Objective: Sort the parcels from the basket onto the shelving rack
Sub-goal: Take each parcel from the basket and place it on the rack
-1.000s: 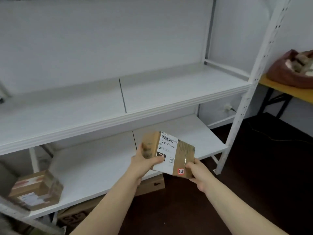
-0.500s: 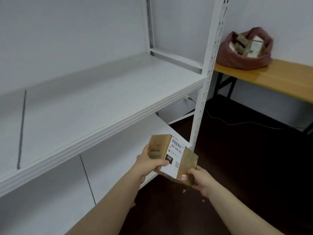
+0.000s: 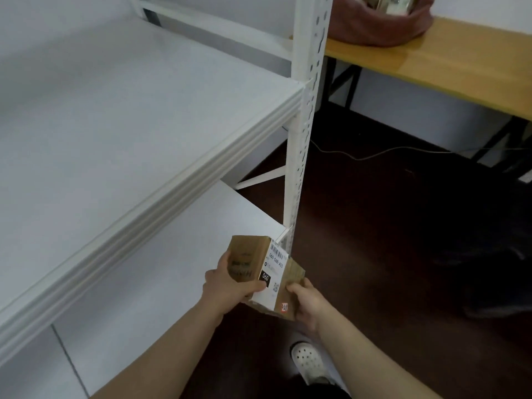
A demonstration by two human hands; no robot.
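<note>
While left hand (image 3: 227, 289) and right hand (image 3: 306, 305) grip parcel (image 3: 270, 272), basket (image 3: 374, 30) cropped above.

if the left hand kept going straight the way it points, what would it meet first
The left hand grips the parcel and points up and right. On that line the parcel would probably reach the rack's front upright first, by the lower shelf corner; depth is unclear.

Brown cardboard parcel (image 3: 259, 272) — glossy white paper label, matt white metal rack (image 3: 305, 110), smooth wooden table (image 3: 460, 61)
</note>
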